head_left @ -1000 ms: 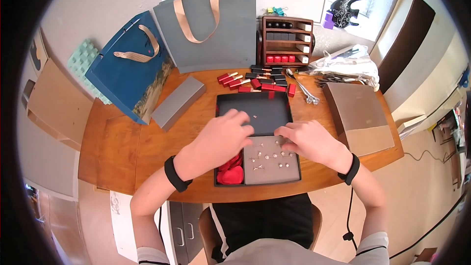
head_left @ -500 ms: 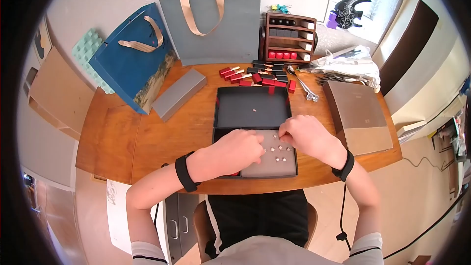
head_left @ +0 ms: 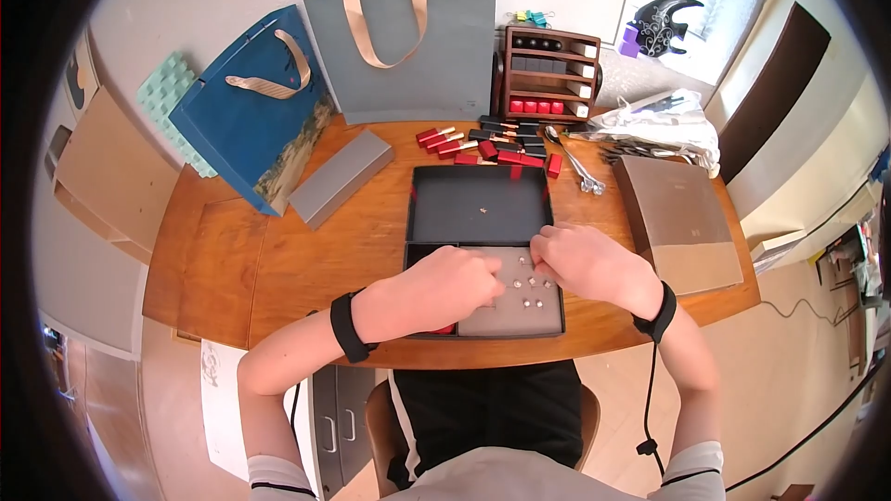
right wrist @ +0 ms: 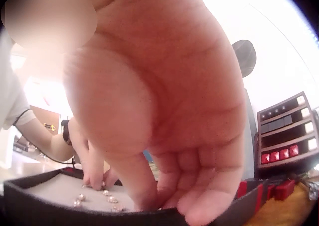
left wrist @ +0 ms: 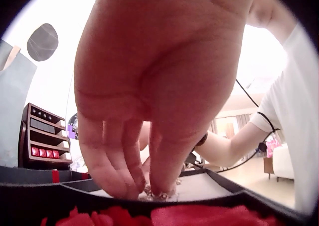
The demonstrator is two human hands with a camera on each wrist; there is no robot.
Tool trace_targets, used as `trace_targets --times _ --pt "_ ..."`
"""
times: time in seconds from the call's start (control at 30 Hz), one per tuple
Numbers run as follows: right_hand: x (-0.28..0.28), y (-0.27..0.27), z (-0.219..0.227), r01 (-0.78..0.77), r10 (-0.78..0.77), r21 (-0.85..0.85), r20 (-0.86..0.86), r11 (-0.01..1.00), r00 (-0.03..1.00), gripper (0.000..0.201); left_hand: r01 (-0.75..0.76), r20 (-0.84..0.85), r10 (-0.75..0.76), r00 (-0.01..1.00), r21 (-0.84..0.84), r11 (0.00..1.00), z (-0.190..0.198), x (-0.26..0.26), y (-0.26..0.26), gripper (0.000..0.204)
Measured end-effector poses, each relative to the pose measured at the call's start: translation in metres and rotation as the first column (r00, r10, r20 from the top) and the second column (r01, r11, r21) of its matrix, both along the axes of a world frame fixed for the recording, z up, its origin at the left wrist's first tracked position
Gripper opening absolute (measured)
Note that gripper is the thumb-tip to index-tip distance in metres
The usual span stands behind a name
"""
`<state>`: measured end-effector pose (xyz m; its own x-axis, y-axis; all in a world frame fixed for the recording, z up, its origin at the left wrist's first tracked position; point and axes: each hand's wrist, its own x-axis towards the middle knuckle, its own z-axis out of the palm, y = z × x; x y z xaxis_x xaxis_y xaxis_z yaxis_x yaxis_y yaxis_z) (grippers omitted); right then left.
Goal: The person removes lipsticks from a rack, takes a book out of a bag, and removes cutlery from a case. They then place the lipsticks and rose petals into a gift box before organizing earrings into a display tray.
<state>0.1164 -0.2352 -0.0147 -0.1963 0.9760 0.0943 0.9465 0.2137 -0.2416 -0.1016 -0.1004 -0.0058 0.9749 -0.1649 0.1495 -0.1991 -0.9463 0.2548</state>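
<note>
Small sparkling earrings sit on a grey pad inside a black open box. My left hand is over the pad's left part; in the left wrist view its thumb and fingertips pinch at a glittering earring. At the pad's upper right corner is my right hand, fingers bent and thumb close to them; the box wall hides its thumb tip in the right wrist view, so what it holds cannot be told. Red petal-like pieces fill the compartment beside the pad.
A tiny piece lies in the black upper tray. Behind are red lipsticks, black tubes and a wooden rack. A long grey box and two paper bags stand left, a brown box right.
My left hand has come down and rightward onto the pad, covering its left side and most of the red pieces. My right hand's fingers have drawn in at the pad's upper right corner.
</note>
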Motion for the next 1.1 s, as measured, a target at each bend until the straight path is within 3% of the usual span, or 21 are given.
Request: trace_targets --times 0.1,0.2,0.3,0.5,0.6,0.7,0.8,0.9,1.1 --pt "0.000 0.000 0.015 -0.009 0.000 -0.066 -0.128 0.998 0.992 0.010 0.007 -0.003 -0.007 1.000 -0.027 1.000 -0.001 0.001 0.002 0.008" --pt "-0.006 0.004 0.026 0.051 -0.043 0.086 -0.099 0.995 0.994 0.009 0.004 -0.017 -0.005 1.000 -0.056 0.998 0.002 0.002 0.002 0.008" --pt "-0.009 0.018 0.024 0.113 -0.112 0.172 -0.014 0.979 0.994 0.008 -0.023 -0.146 0.020 0.989 -0.013 1.000 0.009 0.005 0.004 0.012" --pt "0.009 0.058 0.003 0.082 -0.094 0.212 0.050 0.974 0.994 0.009 -0.047 -0.215 0.009 0.977 -0.174 0.984 0.010 0.011 0.013 0.008" --pt "0.016 0.068 -0.001 0.123 -0.165 0.242 0.164 0.963 0.973 0.009 -0.026 -0.230 -0.012 0.973 -0.162 0.986 0.013 0.012 0.013 0.008" --pt "0.007 0.061 0.003 0.216 -0.257 0.232 0.163 0.948 0.953 0.013 -0.007 -0.228 -0.032 0.973 -0.169 0.986 0.016 0.013 0.014 0.007" --pt "0.009 0.044 0.011 0.125 -0.144 0.216 0.072 0.968 0.987 0.014 -0.014 -0.146 -0.019 0.989 -0.219 0.976 0.016 0.012 0.021 0.005" --pt "0.008 0.030 0.017 0.127 -0.149 0.179 0.116 0.976 0.982 0.014 -0.195 -0.073 0.188 0.980 -0.116 0.974 0.029 0.013 0.034 0.004" --pt "0.003 0.004 0.020 -0.011 0.010 -0.029 -0.018 1.000 1.000 0.012 -0.508 0.053 0.520 0.853 -0.149 0.848 0.013 0.027 0.081 0.008"
